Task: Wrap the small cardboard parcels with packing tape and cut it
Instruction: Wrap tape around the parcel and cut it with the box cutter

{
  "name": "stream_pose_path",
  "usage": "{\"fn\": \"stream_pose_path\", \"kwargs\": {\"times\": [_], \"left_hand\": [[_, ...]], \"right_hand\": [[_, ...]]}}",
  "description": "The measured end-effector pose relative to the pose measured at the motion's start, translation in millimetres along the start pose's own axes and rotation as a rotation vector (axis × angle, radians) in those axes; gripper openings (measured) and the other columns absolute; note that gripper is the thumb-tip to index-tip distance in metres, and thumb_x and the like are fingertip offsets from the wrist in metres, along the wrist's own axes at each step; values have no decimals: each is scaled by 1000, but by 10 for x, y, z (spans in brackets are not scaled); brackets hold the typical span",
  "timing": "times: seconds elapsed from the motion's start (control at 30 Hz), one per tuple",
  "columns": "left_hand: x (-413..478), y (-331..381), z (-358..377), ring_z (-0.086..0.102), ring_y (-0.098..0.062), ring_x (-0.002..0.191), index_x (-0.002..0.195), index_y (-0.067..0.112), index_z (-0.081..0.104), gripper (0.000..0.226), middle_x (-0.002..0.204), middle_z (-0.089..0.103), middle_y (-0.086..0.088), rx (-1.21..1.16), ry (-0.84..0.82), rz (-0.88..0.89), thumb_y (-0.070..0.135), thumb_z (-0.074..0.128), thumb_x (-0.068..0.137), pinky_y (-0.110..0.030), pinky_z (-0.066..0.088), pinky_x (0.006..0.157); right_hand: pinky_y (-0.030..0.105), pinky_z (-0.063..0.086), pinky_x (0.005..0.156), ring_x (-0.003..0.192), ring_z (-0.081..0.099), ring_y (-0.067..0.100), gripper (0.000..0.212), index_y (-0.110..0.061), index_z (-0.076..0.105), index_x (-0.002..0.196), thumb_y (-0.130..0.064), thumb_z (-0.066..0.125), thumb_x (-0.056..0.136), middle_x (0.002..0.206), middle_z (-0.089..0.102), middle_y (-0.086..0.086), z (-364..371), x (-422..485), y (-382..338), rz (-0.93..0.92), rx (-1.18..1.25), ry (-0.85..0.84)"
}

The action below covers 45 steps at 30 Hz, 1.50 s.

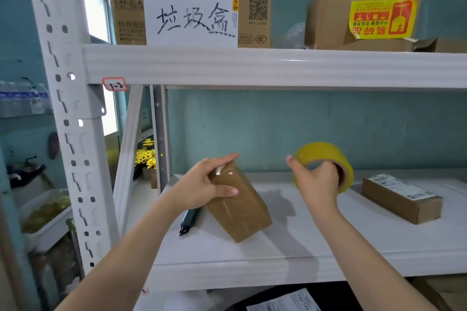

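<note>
Currently the left hand (204,184) is closed over the upper end of the small cardboard parcel (240,202), fingers on top and thumb across the near face. The parcel stands tilted on one lower edge on the white shelf (353,240), just beside a dark cutter (188,221). The right hand (317,179) is closed on the yellow tape roll (326,164), fingers through the core, and holds it above the shelf, apart from the parcel. Whether a strip runs between roll and parcel cannot be told.

The parcel appears light and stiff. Its faces are glossy with tape and probably slippery, so grip across opposite edges near the end. The roll is rigid; hold it by the core so it can turn. A second parcel (401,197) lies to the right.
</note>
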<state>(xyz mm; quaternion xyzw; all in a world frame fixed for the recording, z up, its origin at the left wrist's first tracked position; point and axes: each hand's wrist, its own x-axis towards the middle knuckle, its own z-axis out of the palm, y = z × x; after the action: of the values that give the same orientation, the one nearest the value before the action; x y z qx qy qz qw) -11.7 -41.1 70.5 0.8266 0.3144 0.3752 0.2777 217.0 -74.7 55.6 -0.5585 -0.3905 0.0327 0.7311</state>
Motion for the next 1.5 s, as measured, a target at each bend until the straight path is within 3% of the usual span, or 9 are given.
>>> {"fn": "stream_pose_path", "kwargs": {"times": [0.1, 0.3, 0.47, 0.6, 0.77, 0.97, 1.13, 1.3, 1.5], "left_hand": [[-103, -142, 80, 61, -2, 93, 127, 37, 51, 72, 111, 64, -7, -130, 153, 25, 15, 83, 66, -12, 44, 87], [-280, -510, 445, 59, -16, 96, 115, 47, 59, 73, 103, 65, 0, -391, 268, -20, 54, 85, 47, -32, 44, 95], [-362, -638, 448, 61, -19, 82, 105, 47, 56, 55, 89, 62, -12, -383, 249, -46, 37, 80, 58, -28, 52, 78], [-467, -750, 374, 64, -12, 86, 109, 38, 49, 67, 101, 64, -10, -314, 207, -110, 54, 82, 54, -23, 53, 77], [-598, -770, 385, 63, 0, 80, 114, 26, 43, 56, 110, 62, -10, -269, 209, -162, 24, 78, 70, -16, 51, 69], [-533, -663, 171, 41, -6, 112, 113, 37, 45, 94, 119, 47, 17, 378, 143, -184, 96, 41, 40, -29, 31, 100], [-306, -259, 86, 27, -19, 136, 135, 22, 32, 94, 141, 35, 6, 908, -65, -103, 74, 57, 62, -40, 19, 112], [9, -2, 445, 30, -26, 138, 148, 31, 8, 98, 150, 31, -7, 814, -337, -146, 72, 55, 73, -44, 24, 112], [53, -126, 532, 41, -23, 126, 139, 48, 26, 71, 131, 49, -2, 687, -146, -114, 63, 57, 77, -42, 31, 104]], "right_hand": [[29, 42, 65, 63, 53, 17, 27, -14, 58, 61, -31, 66, 80, 62, 57, 1, -113, 75, 20, 163, 180, -7], [27, 35, 62, 61, 51, 22, 21, -8, 57, 60, -19, 72, 68, 58, 56, 2, -263, -79, 317, -71, -278, -42], [33, 41, 54, 53, 54, 27, 27, 2, 55, 57, -17, 71, 69, 54, 58, 12, -199, -193, 380, -130, -338, -92], [36, 42, 49, 47, 54, 25, 30, -2, 55, 52, -21, 72, 68, 48, 57, 11, -151, -334, 415, -215, -420, -163], [27, 30, 44, 42, 39, 15, 38, -11, 41, 52, -19, 72, 72, 45, 42, 1, -88, -486, 454, -86, -353, -235], [24, 36, 51, 54, 52, 15, 25, -6, 53, 62, -18, 71, 75, 56, 54, 5, -34, -482, 531, 22, -269, -305], [29, 46, 74, 76, 63, 15, 17, -8, 65, 75, -23, 73, 76, 75, 68, 3, 80, -514, 647, 24, -171, -312], [30, 50, 72, 81, 66, 20, 16, -8, 63, 81, -21, 72, 78, 78, 69, 3, 103, -534, 592, 100, -112, -349], [33, 40, 67, 62, 56, 26, 45, -2, 59, 63, -40, 59, 87, 62, 55, 19, 22, -419, 383, 278, 221, -50]]}}
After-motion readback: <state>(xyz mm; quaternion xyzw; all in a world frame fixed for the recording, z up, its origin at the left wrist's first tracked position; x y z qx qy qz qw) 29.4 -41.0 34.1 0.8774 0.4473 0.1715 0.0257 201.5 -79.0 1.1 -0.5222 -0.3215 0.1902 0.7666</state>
